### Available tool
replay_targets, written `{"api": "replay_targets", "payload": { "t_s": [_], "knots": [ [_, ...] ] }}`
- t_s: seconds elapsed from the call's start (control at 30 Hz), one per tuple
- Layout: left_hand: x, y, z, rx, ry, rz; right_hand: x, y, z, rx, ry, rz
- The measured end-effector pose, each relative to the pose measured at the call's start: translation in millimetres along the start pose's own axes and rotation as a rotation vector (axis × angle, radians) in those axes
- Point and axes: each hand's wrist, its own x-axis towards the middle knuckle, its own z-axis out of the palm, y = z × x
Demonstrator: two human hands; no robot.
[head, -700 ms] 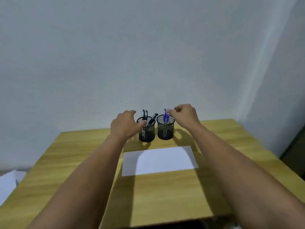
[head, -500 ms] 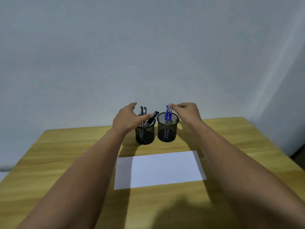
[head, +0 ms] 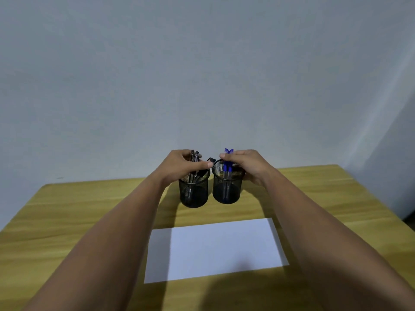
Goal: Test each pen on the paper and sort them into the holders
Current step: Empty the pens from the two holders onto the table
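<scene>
Two black mesh holders stand side by side at the back of the wooden table. The left holder point(head: 194, 195) contains several black pens point(head: 194, 156). My left hand point(head: 182, 166) curls round those black pens above the rim. The right holder point(head: 227, 190) contains blue pens point(head: 228, 151). My right hand point(head: 248, 166) curls round the blue pens at the holder's top. A blank white sheet of paper point(head: 216, 249) lies flat in front of the holders, between my forearms.
The wooden table point(head: 89, 205) reaches a plain grey wall behind the holders. Its right edge lies near a corner of the room. Both forearms stretch over the table's front half, on either side of the paper.
Both hands have moved in from above the holders and closed round the pens, left on the black ones, right on the blue ones. My view has tilted down slightly.
</scene>
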Motion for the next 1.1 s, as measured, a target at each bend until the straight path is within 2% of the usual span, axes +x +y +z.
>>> {"api": "replay_targets", "payload": {
  "t_s": [0.17,0.6,0.9,1.1],
  "knots": [
    [5,-2,2,-0.042,-0.069,0.022,2,6,-1,0.054,0.007,-0.012],
    [7,-10,0,-0.082,0.036,0.121,-3,-2,-1,0.031,0.059,-0.115],
    [5,-16,-1,0.036,0.110,0.173,-12,-10,5,-0.002,0.088,-0.197],
    [0,-2,-1,0.017,0.175,0.220,-21,-22,8,-0.026,0.118,-0.250]
  ]
}}
